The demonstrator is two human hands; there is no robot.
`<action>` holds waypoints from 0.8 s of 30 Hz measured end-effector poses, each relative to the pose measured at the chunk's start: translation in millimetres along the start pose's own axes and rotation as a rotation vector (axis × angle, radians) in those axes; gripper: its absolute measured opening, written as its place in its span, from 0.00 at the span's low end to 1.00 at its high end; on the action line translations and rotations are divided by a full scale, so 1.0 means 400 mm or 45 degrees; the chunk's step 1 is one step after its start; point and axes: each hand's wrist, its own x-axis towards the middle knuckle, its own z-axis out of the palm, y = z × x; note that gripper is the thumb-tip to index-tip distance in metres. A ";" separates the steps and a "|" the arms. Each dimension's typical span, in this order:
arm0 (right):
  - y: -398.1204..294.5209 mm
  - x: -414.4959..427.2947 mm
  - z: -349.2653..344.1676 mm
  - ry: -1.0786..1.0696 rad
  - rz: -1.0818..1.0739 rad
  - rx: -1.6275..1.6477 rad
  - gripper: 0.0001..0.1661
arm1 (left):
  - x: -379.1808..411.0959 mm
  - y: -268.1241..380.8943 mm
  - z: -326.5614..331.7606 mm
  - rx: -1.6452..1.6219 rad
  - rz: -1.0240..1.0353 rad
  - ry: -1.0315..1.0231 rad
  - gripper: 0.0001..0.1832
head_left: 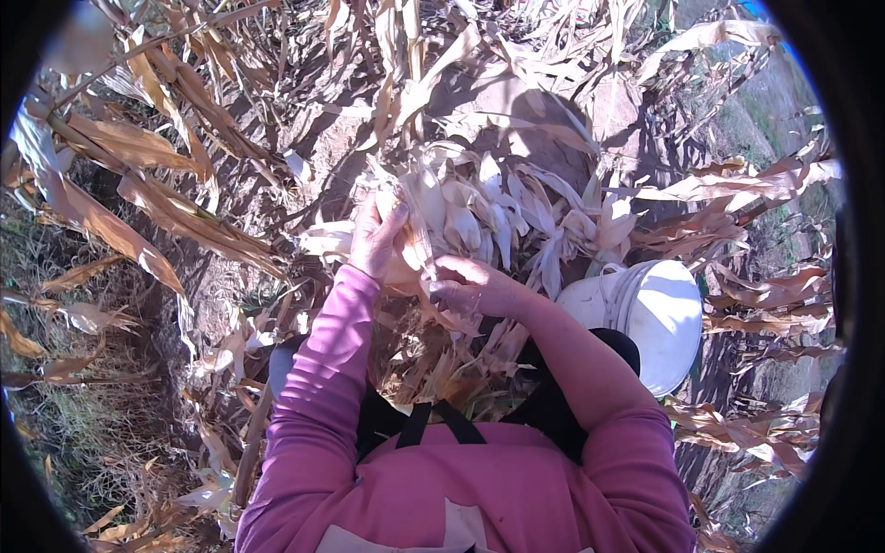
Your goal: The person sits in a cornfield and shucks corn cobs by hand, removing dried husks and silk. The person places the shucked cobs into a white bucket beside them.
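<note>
My left hand [377, 235] grips an ear of corn in its dry husk [415, 231], with the thumb across the upper part. At the lower tip of this ear is my right hand [477, 285], its thumb and fingers closed on the pale husk. Just beyond both hands lies a heap of corn ears in dry husks [491, 207]. Loose torn husks [429, 352] cover the ground between my knees, below the hands. How much of the ear is bare is hard to tell in the glare.
A white plastic bucket [660, 325] stands tilted or on its side by my right knee. Dry corn stalks and leaves [187, 214] reach in from the left, and more leaves [753, 186] from the right. An upright stalk [413, 48] rises beyond the heap from bare soil.
</note>
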 end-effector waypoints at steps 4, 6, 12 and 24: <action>-0.016 0.027 -0.067 0.498 -0.230 0.245 0.22 | -0.015 -0.002 0.032 0.088 -0.185 -0.155 0.23; -0.026 0.030 -0.088 0.534 -0.250 0.140 0.25 | -0.023 -0.007 0.038 0.280 -0.248 -0.263 0.33; 0.017 0.024 -0.096 0.607 -0.265 -0.716 0.24 | -0.042 -0.040 0.078 0.554 -0.148 -0.685 0.43; 0.051 0.037 -0.086 0.776 -0.643 -0.749 0.16 | -0.082 -0.040 0.101 0.915 -0.100 -0.549 0.47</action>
